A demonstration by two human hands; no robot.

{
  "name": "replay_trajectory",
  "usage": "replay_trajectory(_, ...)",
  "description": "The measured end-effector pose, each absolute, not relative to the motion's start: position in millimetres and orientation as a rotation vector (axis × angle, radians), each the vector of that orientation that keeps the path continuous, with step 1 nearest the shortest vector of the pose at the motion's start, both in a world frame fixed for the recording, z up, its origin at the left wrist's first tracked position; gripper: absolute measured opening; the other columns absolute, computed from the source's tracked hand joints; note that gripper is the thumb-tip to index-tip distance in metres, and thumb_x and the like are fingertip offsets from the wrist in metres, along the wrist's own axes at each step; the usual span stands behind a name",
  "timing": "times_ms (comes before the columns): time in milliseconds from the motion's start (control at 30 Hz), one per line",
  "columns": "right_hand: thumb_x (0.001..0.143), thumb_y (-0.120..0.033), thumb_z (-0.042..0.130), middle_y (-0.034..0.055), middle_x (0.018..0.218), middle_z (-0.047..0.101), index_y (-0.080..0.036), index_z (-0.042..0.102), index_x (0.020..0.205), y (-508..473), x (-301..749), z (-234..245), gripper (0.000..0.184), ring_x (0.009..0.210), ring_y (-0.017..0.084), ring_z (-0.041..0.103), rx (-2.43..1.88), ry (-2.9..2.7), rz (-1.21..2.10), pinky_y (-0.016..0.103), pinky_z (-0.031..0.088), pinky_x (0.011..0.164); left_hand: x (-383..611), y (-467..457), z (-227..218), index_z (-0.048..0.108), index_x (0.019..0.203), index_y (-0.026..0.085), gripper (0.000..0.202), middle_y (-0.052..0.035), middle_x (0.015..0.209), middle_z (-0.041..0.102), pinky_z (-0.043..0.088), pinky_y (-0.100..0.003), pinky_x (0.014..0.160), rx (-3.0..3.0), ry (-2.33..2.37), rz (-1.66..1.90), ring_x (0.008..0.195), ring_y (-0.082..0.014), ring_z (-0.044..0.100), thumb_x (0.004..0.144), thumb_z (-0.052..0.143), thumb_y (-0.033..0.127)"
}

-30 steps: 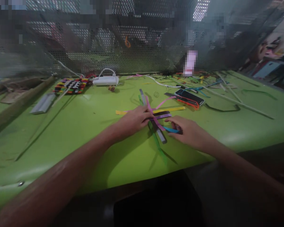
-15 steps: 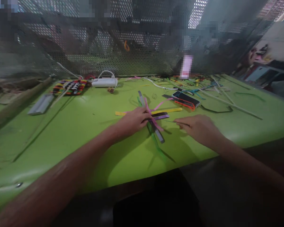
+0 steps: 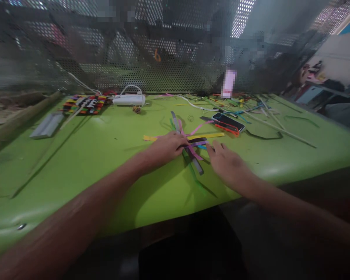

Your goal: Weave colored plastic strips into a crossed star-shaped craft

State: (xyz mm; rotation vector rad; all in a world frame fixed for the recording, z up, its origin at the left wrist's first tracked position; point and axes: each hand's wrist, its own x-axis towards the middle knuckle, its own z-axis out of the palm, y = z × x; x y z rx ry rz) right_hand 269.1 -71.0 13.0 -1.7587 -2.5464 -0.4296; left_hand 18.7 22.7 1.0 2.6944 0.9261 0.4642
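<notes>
Colored flat strips cross one another on the green tabletop (image 3: 163, 190). Yellow (image 3: 212, 135), purple (image 3: 200, 143) and black strips run sideways, while grey (image 3: 196, 165), green (image 3: 192, 171) and pink (image 3: 196, 153) ones cut across them. My left hand (image 3: 170, 144) is closed over the crossing, its fingertips pinching and pressing the strips there. The middle of the crossing is hidden under those fingers. At the right ends, my right hand (image 3: 229, 165) has its thumb and fingertips at a short blue strip (image 3: 202, 147), close beside the purple one.
Behind the strips lie a phone (image 3: 226, 121) and an orange-edged cutter (image 3: 230, 130). Loose strips (image 3: 245, 103) litter the back right. A power strip (image 3: 128, 100), a woven multicolored piece (image 3: 87, 105) and a grey block (image 3: 46, 126) sit back left, before a perforated metal panel (image 3: 181, 74).
My right hand has moved left along the blue strip, from its far end to close beside the crossing. My left hand stays on the strips.
</notes>
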Motion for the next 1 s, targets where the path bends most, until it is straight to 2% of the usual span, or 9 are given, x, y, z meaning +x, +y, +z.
replay_trajectory(67, 0.106, 0.000, 0.043, 0.0195, 0.121, 0.077, -0.019, 0.077, 0.142, -71.0, 265.4, 13.4, 0.053, 0.105, 0.034, 0.071, -1.775, -2.526, -0.405, 0.041, 0.056, 0.081, 19.0, 23.0, 1.8, 0.082, 0.136, 0.021, 0.036, -0.0125, 0.144, 0.080, 0.057, -0.052, 0.119, 2.697, 0.920, 0.461, 0.137, -0.0312, 0.068, 0.113, 0.054, 0.019)
replay_trajectory(133, 0.109, -0.004, 0.043, 0.0230, 0.125, 0.075, -0.013, 0.076, 0.145, -71.4, 261.3, 15.0, 0.049, 0.108, 0.035, 0.072, -1.868, -2.471, -0.357, 0.043, 0.058, 0.084, 19.4, 23.1, 3.5, 0.082, 0.136, 0.022, 0.037, -0.0118, 0.144, 0.080, 0.057, -0.051, 0.119, 2.700, 0.929, 0.453, 0.137, -0.0312, 0.068, 0.112, 0.055, 0.019)
replay_trajectory(233, 0.112, -0.008, 0.041, 0.0245, 0.123, 0.073, -0.008, 0.078, 0.137, -71.6, 260.0, 14.3, 0.044, 0.105, 0.033, 0.073, -1.966, -2.365, -0.275, 0.042, 0.059, 0.090, 20.1, 22.8, 6.6, 0.082, 0.136, 0.022, 0.037, -0.0121, 0.142, 0.080, 0.059, -0.051, 0.117, 2.690, 0.944, 0.432, 0.135, -0.0314, 0.068, 0.112, 0.054, 0.019)
replay_trajectory(333, 0.114, -0.012, 0.041, 0.0197, 0.115, 0.072, -0.011, 0.082, 0.123, -69.9, 265.9, 6.1, 0.041, 0.099, 0.029, 0.072, -1.896, -2.286, -0.235, 0.040, 0.060, 0.091, 20.8, 21.6, 9.3, 0.082, 0.135, 0.020, 0.037, -0.0124, 0.142, 0.080, 0.059, -0.052, 0.118, 2.673, 0.941, 0.423, 0.134, -0.0308, 0.069, 0.113, 0.052, 0.019)
replay_trajectory(500, 0.110, -0.019, 0.046, 0.0173, 0.107, 0.070, -0.010, 0.083, 0.127, -63.2, 273.0, -10.4, 0.042, 0.093, 0.030, 0.070, -1.741, -2.148, -0.289, 0.044, 0.061, 0.088, 21.3, 20.1, 11.2, 0.081, 0.137, 0.019, 0.038, -0.0126, 0.146, 0.079, 0.058, -0.052, 0.120, 2.680, 0.977, 0.385, 0.137, -0.0310, 0.068, 0.113, 0.052, 0.018)
replay_trajectory(700, 0.109, -0.022, 0.051, 0.0147, 0.104, 0.070, -0.022, 0.088, 0.115, -57.0, 278.3, -15.2, 0.037, 0.093, 0.031, 0.068, -1.619, -2.098, -0.214, 0.047, 0.062, 0.086, 21.1, 18.0, 14.4, 0.082, 0.139, 0.019, 0.039, -0.0131, 0.147, 0.079, 0.058, -0.053, 0.120, 2.663, 0.984, 0.368, 0.137, -0.0324, 0.069, 0.112, 0.054, 0.017)
replay_trajectory(867, 0.103, -0.020, 0.064, 0.0143, 0.111, 0.067, -0.020, 0.089, 0.119, -56.6, 283.0, -10.4, 0.029, 0.099, 0.031, 0.070, -1.681, -2.061, -0.143, 0.047, 0.063, 0.091, 21.3, 16.4, 16.4, 0.081, 0.140, 0.018, 0.038, -0.0135, 0.146, 0.079, 0.058, -0.050, 0.119, 2.649, 0.990, 0.357, 0.136, -0.0311, 0.068, 0.113, 0.054, 0.017)
replay_trajectory(1000, 0.102, -0.021, 0.067, 0.0136, 0.107, 0.068, -0.019, 0.090, 0.121, -56.2, 284.0, -6.5, 0.030, 0.094, 0.030, 0.070, -1.710, -2.094, -0.052, 0.046, 0.062, 0.091, 21.2, 17.9, 14.4, 0.081, 0.139, 0.018, 0.038, -0.0131, 0.145, 0.080, 0.058, -0.049, 0.118, 2.656, 0.972, 0.374, 0.135, -0.0304, 0.069, 0.113, 0.054, 0.016)
